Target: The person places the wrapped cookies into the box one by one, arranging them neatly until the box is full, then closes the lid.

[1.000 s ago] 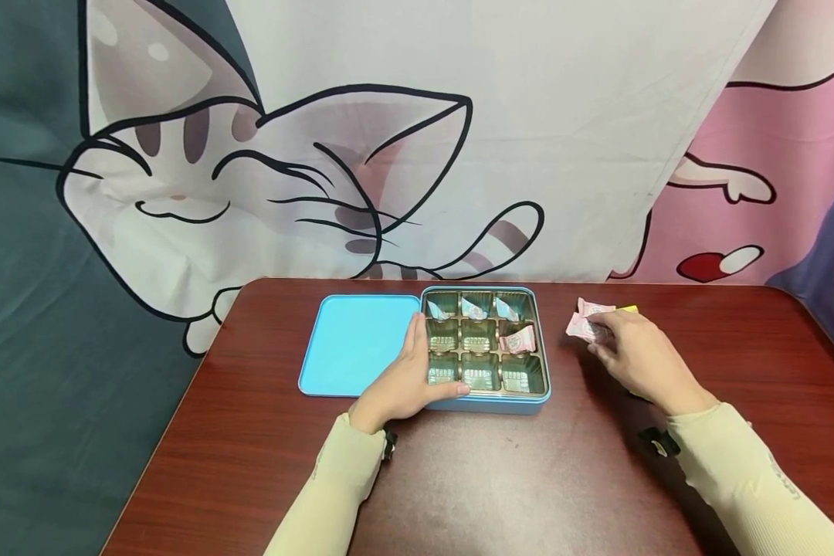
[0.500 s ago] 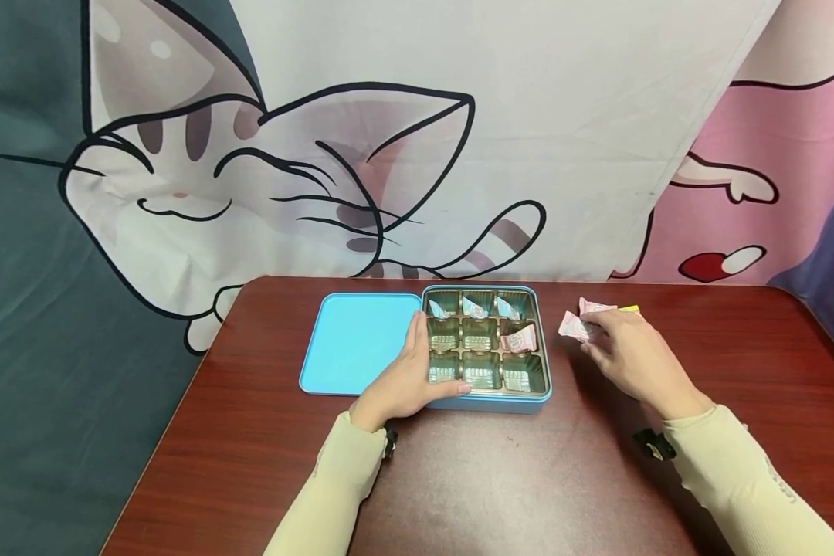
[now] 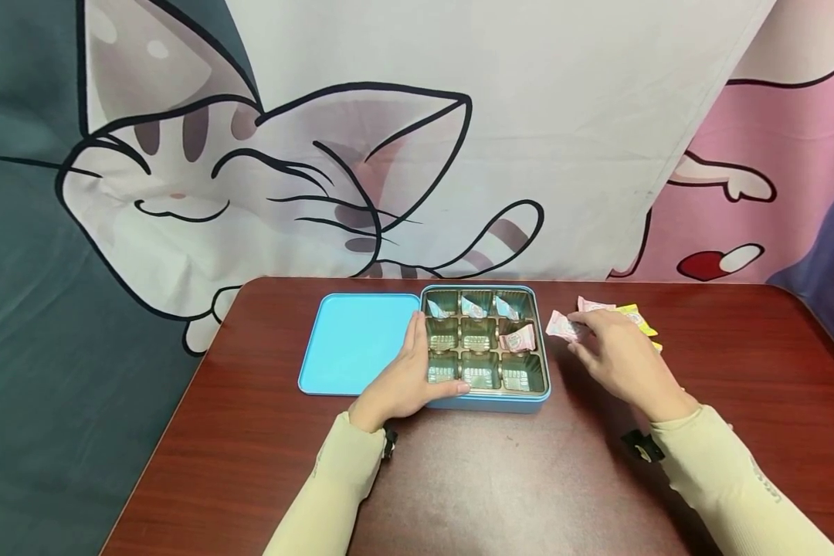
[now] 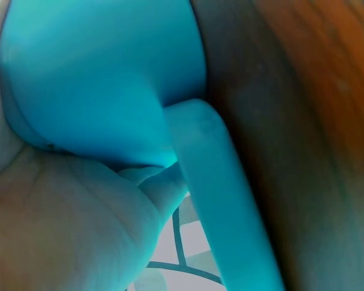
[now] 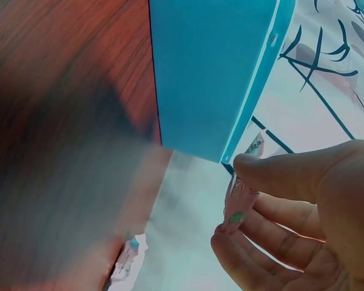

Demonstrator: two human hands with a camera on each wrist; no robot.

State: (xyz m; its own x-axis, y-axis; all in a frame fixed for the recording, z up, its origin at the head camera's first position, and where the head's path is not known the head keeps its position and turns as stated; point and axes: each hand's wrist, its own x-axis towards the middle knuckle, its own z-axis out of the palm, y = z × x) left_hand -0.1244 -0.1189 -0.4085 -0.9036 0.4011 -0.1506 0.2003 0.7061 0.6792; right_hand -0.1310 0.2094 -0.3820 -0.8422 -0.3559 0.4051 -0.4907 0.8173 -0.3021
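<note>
Near the table's (image 3: 236, 448) far edge, the right hand (image 3: 622, 359) pinches a pink-wrapped candy (image 3: 561, 326) just right of the blue box (image 3: 496, 405), whose left side the left hand (image 3: 405, 380) touches, fingers straight, thumb spread.

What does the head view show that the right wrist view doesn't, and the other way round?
Only the head view: the left hand, the flat blue lid, the box's compartments and the yellow packets.
Only the right wrist view: the palm side of the right hand and a green mark on the wrapper.
Both: the held pink packet, the blue box and the table.
</note>
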